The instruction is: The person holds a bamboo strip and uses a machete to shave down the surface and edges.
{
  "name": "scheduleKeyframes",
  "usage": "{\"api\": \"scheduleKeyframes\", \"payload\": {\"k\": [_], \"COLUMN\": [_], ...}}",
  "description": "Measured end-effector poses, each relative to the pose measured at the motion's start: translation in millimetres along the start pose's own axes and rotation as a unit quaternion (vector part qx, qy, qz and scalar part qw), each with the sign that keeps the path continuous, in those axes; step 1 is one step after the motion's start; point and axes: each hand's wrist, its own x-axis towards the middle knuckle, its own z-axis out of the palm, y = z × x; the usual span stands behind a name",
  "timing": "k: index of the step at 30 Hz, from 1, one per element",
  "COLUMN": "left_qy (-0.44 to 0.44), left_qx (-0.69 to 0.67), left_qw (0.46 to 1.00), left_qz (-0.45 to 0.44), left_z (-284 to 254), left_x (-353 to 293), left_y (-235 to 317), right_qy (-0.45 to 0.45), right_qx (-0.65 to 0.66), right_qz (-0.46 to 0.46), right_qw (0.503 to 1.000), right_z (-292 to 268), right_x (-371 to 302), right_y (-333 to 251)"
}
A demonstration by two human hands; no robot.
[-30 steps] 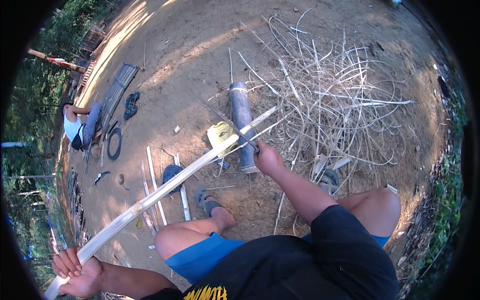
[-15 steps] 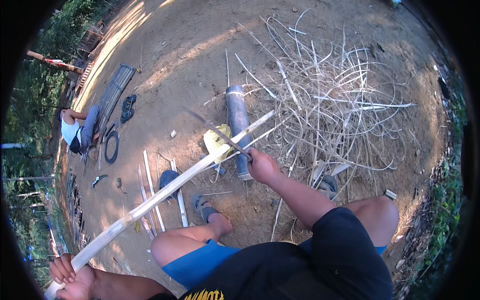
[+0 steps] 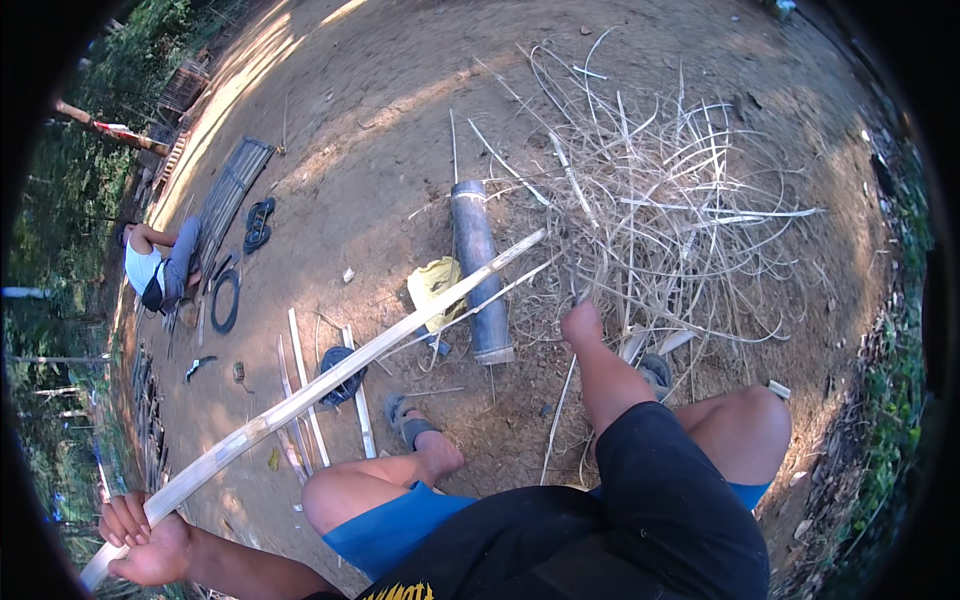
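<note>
My left hand (image 3: pixel 145 540) is closed round the near end of a long pale bamboo strip (image 3: pixel 330 380) at the lower left. The strip slants up to the right, and its far part crosses over a dark, thick bamboo section (image 3: pixel 474 225) lying on the ground. Below the far part runs a thin bamboo sliver (image 3: pixel 515 285). My right hand (image 3: pixel 582 325) is closed on a knife, whose handle is mostly hidden in the fist. Its blade (image 3: pixel 573 262) points away from me, blurred, just right of the strip's far end and apart from it.
A big tangle of bamboo shavings (image 3: pixel 690 210) covers the ground at the right. A yellow bag (image 3: pixel 433 285) lies beside the bamboo section. More strips (image 3: pixel 307 385) lie at the left. Farther off, another person (image 3: pixel 150 265) sits near a black coil (image 3: pixel 225 300) and sandals (image 3: pixel 258 225).
My right hand has moved right with the knife, off the strip. The blade has swung from pointing up-left across the strip to pointing straight away. My left hand and the strip have hardly moved.
</note>
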Motion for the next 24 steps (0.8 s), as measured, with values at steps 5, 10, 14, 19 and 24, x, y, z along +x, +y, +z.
{"api": "scheduleKeyframes", "payload": {"k": [5,10,14,19,24], "left_qy": [0.012,0.002,-0.01,-0.032,-0.053], "left_qx": [0.004,-0.006,-0.003,-0.024,-0.062], "left_qw": [1.0,1.0,1.0,0.999,0.996], "left_qz": [0.016,0.016,0.019,0.027,0.03], "left_z": [5,19,19,23,23], "left_x": [-3,-2,-7,-11,-14], "left_y": [0,-2,-1,-2,-3], "right_qy": [-0.005,-0.038,-0.074,-0.105,-0.057], "right_qx": [0.015,0.002,0.057,0.023,-0.03], "right_qz": [-0.022,-0.097,-0.208,-0.365,-0.159], "right_qw": [1.0,0.995,0.974,0.925,0.985], "right_z": [2,23,10,-11,-10], "right_x": [-22,-54,-90,-107,-46], "right_y": [45,20,-34,-78,-43]}}
